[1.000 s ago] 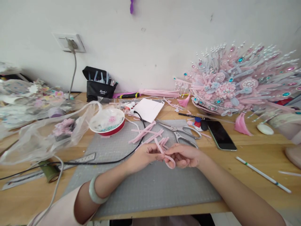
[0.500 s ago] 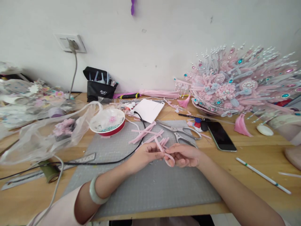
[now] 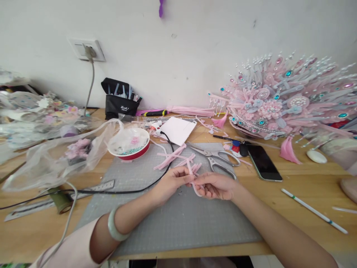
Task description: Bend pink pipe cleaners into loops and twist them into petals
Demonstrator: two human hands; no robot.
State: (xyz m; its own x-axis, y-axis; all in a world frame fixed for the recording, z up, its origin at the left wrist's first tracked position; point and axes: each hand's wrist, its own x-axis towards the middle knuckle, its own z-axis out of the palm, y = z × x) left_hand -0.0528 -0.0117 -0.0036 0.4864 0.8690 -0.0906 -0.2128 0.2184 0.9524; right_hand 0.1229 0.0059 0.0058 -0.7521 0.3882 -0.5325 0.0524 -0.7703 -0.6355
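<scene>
A pale pink pipe cleaner (image 3: 196,190), bent in a curve, is pinched between both my hands over the grey cutting mat (image 3: 156,227). My left hand (image 3: 176,182) grips it between thumb and fingers, and one end sticks up above them. Fingers curled, my right hand (image 3: 216,185) holds the same strip close beside the left fingertips. Just beyond my hands lie several cut pink pipe cleaner pieces (image 3: 170,158). Silver scissors (image 3: 213,156) rest with their blades apart behind my right hand.
A red-and-white bowl of beads (image 3: 143,153) stands at the mat's far left, near a black cable (image 3: 122,191). To the right lie a phone (image 3: 264,163) and a white pen (image 3: 314,210). A large beaded pink headdress (image 3: 276,104) fills the back right.
My right fingers have shifted slightly left, closer to the left fingertips. The pipe cleaner's loop looks narrower, and its upper end stands more upright. The whole view has moved a little.
</scene>
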